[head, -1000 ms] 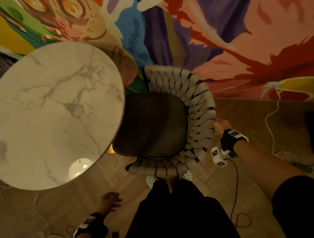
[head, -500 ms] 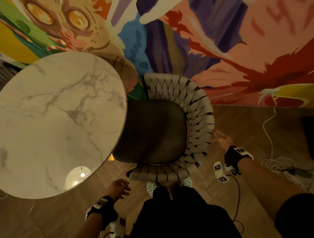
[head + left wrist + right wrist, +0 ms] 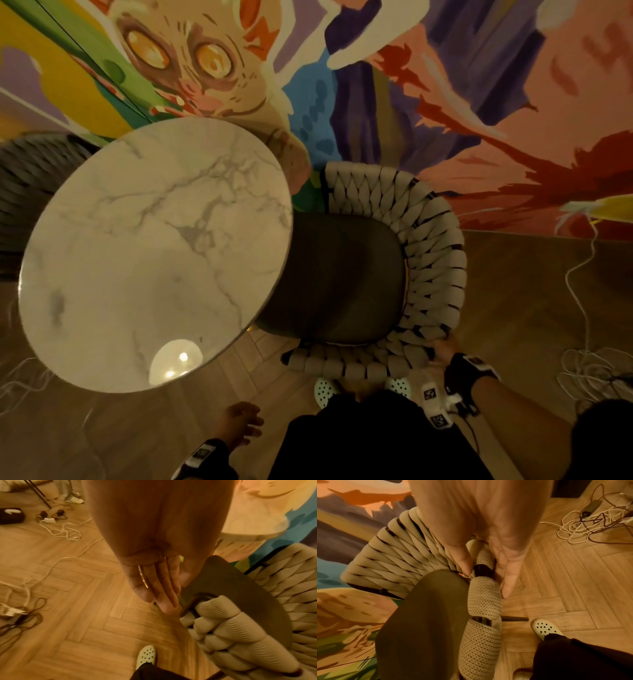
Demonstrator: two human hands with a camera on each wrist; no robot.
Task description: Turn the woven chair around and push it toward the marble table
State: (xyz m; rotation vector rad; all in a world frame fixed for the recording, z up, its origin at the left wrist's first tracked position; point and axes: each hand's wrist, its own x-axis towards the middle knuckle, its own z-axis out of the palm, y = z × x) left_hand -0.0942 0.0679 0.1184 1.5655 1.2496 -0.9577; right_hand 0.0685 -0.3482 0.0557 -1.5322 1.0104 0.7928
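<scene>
The woven chair (image 3: 430, 274), cream rope over a dark frame with a dark seat cushion (image 3: 335, 281), stands with its seat partly under the round marble table (image 3: 137, 257). Its curved back faces right and toward me. My right hand (image 3: 442, 349) holds the near right part of the woven rim. In the right wrist view the right hand (image 3: 486, 583) has its thumb (image 3: 464, 561) inside the rim (image 3: 484, 601) and its fingers (image 3: 506, 577) outside. My left hand (image 3: 239, 423) hangs free over the floor. The left hand (image 3: 159, 588) has straight fingers beside the chair's near arm end (image 3: 221, 626).
A painted mural wall (image 3: 479, 102) runs close behind the chair and table. Tangled cables (image 3: 582, 370) lie on the wood floor at right, and more cables (image 3: 60, 531) at left. A darker woven seat (image 3: 30, 192) sits beyond the table. My white clogs (image 3: 325, 390) stand against the chair.
My right hand left the right side of the chair's back, swung toward me and took hold of the near right rim. The left hand shifted a little; chair barely moved.
</scene>
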